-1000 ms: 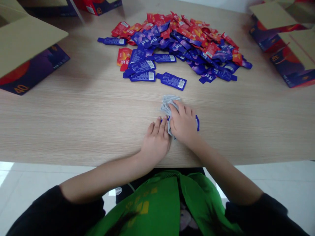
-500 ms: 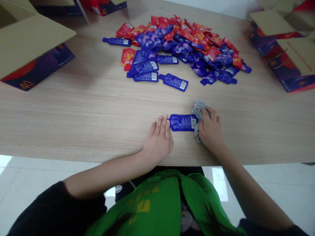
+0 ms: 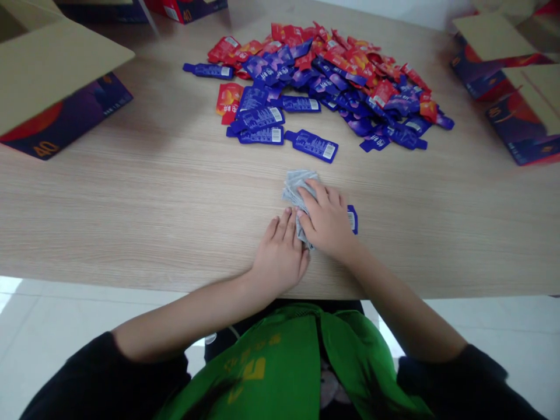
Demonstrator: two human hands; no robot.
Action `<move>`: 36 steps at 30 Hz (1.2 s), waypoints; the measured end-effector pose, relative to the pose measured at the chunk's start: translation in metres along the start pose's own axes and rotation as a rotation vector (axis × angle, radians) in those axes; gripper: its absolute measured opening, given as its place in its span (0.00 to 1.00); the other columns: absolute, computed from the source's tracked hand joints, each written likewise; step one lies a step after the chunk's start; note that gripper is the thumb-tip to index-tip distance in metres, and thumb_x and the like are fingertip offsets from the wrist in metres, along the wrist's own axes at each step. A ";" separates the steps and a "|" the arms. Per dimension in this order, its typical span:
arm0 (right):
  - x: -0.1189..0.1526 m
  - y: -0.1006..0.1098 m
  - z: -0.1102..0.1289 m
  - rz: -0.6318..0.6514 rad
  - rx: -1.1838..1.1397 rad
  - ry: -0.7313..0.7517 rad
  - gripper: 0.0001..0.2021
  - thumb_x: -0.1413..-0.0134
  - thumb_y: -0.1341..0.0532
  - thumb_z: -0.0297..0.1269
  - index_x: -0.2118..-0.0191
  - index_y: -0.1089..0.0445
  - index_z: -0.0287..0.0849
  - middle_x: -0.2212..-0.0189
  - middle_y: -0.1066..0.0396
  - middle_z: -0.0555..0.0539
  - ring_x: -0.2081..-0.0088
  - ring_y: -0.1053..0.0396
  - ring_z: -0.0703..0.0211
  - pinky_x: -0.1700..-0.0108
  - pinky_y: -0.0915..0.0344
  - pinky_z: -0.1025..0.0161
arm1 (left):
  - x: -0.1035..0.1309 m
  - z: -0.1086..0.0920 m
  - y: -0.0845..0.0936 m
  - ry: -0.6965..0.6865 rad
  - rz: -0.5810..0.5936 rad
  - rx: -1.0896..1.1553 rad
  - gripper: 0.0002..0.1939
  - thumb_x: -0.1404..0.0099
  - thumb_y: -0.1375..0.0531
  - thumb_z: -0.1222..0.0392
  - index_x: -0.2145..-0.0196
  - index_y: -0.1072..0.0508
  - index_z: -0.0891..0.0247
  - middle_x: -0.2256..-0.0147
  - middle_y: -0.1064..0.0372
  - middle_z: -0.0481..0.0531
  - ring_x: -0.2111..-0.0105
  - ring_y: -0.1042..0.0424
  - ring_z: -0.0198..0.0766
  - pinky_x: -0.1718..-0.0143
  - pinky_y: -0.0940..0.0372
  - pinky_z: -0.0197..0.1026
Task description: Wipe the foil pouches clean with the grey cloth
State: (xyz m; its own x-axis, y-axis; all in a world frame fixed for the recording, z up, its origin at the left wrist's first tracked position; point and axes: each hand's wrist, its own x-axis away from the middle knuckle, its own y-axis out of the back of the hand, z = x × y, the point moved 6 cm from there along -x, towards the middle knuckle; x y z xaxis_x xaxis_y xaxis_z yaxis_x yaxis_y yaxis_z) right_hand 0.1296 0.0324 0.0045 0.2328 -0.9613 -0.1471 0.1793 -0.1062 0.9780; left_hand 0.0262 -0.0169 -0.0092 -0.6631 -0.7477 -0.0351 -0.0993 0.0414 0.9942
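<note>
A blue sachet (image 3: 352, 220) lies flat near the table's front edge, mostly covered by my right hand and the cloth; only its barcode end shows. My right hand (image 3: 328, 219) grips a folded grey cloth (image 3: 301, 184) and presses it over the sachet's narrow end. Beside it, my left hand (image 3: 282, 251) rests flat with its fingers stretched out, the fingertips against the cloth where the sachet's tip was. Farther back, a single blue sachet (image 3: 312, 146) lies in front of a heap of red and blue sachets (image 3: 332, 81).
An open carton (image 3: 79, 116) stands at the left, with a red and blue carton (image 3: 188, 9) behind it. More open cartons (image 3: 525, 125) stand at the right. The wooden table (image 3: 131, 221) ends just in front of my body.
My right hand has slid left with the cloth along the sachet, from its barcode end to its narrow end. My left hand has stayed nearly in place.
</note>
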 end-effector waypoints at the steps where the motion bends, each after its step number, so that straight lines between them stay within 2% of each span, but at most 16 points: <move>1: 0.002 -0.001 -0.002 -0.008 0.020 -0.017 0.26 0.32 0.48 0.40 0.33 0.34 0.40 0.30 0.41 0.37 0.40 0.39 0.36 0.41 0.42 0.40 | 0.000 0.000 0.000 0.001 0.005 -0.002 0.34 0.25 0.49 0.53 0.32 0.38 0.84 0.30 0.47 0.75 0.28 0.47 0.60 0.31 0.44 0.58; 4: 0.011 0.003 -0.014 -0.031 0.048 -0.076 0.26 0.34 0.48 0.38 0.33 0.35 0.40 0.31 0.40 0.37 0.40 0.39 0.36 0.42 0.42 0.40 | 0.000 0.001 0.001 0.006 0.026 -0.013 0.35 0.25 0.50 0.52 0.30 0.42 0.82 0.28 0.51 0.71 0.28 0.47 0.59 0.30 0.44 0.56; 7: 0.021 0.010 -0.029 -0.046 0.056 -0.147 0.27 0.34 0.48 0.37 0.33 0.35 0.39 0.31 0.39 0.36 0.40 0.39 0.35 0.42 0.41 0.38 | -0.001 0.001 0.002 0.001 0.040 -0.027 0.35 0.25 0.51 0.53 0.29 0.42 0.81 0.27 0.51 0.71 0.28 0.47 0.59 0.30 0.44 0.56; 13: 0.056 0.016 -0.074 -0.090 0.011 -0.316 0.28 0.36 0.49 0.34 0.32 0.37 0.41 0.31 0.41 0.34 0.39 0.38 0.33 0.40 0.39 0.34 | -0.002 0.001 0.002 0.000 0.046 -0.022 0.35 0.25 0.51 0.54 0.29 0.43 0.82 0.27 0.52 0.71 0.28 0.47 0.60 0.31 0.44 0.57; 16: 0.069 0.014 -0.094 -0.078 -0.032 -0.319 0.28 0.37 0.50 0.33 0.32 0.37 0.40 0.31 0.43 0.32 0.36 0.40 0.33 0.37 0.41 0.32 | -0.001 0.001 0.002 -0.004 0.037 -0.022 0.34 0.25 0.51 0.55 0.30 0.42 0.82 0.28 0.52 0.71 0.28 0.46 0.61 0.31 0.44 0.58; 19: 0.066 0.014 -0.105 -0.104 -0.120 -0.271 0.28 0.38 0.51 0.30 0.34 0.35 0.37 0.34 0.41 0.30 0.33 0.42 0.36 0.35 0.42 0.33 | -0.001 0.003 0.002 -0.016 0.025 -0.010 0.34 0.25 0.50 0.54 0.30 0.41 0.81 0.28 0.52 0.70 0.28 0.46 0.60 0.31 0.44 0.57; 21: 0.056 0.020 -0.103 -0.171 -0.183 -0.249 0.27 0.40 0.50 0.29 0.37 0.32 0.38 0.37 0.37 0.31 0.34 0.40 0.39 0.35 0.41 0.35 | -0.001 0.003 0.002 -0.026 0.013 -0.002 0.33 0.25 0.50 0.54 0.30 0.41 0.80 0.27 0.51 0.69 0.28 0.46 0.59 0.31 0.44 0.56; 24: 0.036 0.034 -0.084 -0.264 -0.213 -0.190 0.27 0.43 0.49 0.27 0.39 0.31 0.41 0.38 0.36 0.34 0.35 0.39 0.40 0.34 0.41 0.36 | 0.000 0.004 0.002 -0.029 -0.003 0.003 0.34 0.25 0.49 0.54 0.30 0.41 0.80 0.28 0.50 0.69 0.28 0.46 0.60 0.31 0.44 0.56; 28: 0.010 0.052 -0.056 -0.284 -0.237 -0.096 0.30 0.44 0.51 0.24 0.37 0.33 0.43 0.37 0.37 0.35 0.34 0.39 0.42 0.34 0.41 0.36 | 0.000 0.004 0.003 -0.023 -0.004 0.007 0.34 0.25 0.49 0.53 0.30 0.40 0.80 0.27 0.51 0.70 0.28 0.46 0.60 0.32 0.44 0.57; 31: -0.001 0.059 -0.049 -0.302 -0.284 -0.069 0.29 0.43 0.51 0.24 0.37 0.33 0.43 0.37 0.38 0.35 0.34 0.40 0.43 0.34 0.40 0.39 | -0.001 0.004 0.003 -0.037 0.014 0.014 0.33 0.24 0.49 0.53 0.30 0.40 0.80 0.27 0.51 0.70 0.28 0.46 0.61 0.32 0.44 0.57; 34: -0.005 0.052 -0.041 -0.276 -0.294 -0.034 0.30 0.43 0.52 0.24 0.36 0.34 0.42 0.36 0.38 0.35 0.33 0.42 0.44 0.35 0.40 0.42 | -0.001 0.005 0.004 -0.062 0.027 0.020 0.32 0.24 0.49 0.53 0.30 0.39 0.77 0.27 0.50 0.67 0.28 0.47 0.63 0.33 0.42 0.59; 36: -0.002 0.038 -0.030 -0.194 -0.252 -0.012 0.28 0.42 0.52 0.24 0.37 0.33 0.41 0.35 0.38 0.35 0.34 0.40 0.43 0.36 0.40 0.42 | -0.001 0.004 0.005 -0.070 0.024 0.019 0.31 0.24 0.49 0.53 0.31 0.36 0.75 0.27 0.49 0.64 0.28 0.47 0.63 0.34 0.42 0.59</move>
State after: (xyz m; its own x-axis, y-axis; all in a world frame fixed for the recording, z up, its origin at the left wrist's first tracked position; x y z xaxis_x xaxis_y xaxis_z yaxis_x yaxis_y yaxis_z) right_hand 0.1648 0.0378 0.0373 0.1597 -0.9324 -0.3242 0.4506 -0.2233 0.8644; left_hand 0.0232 -0.0131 -0.0047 -0.7157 -0.6981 -0.0193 -0.0966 0.0716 0.9927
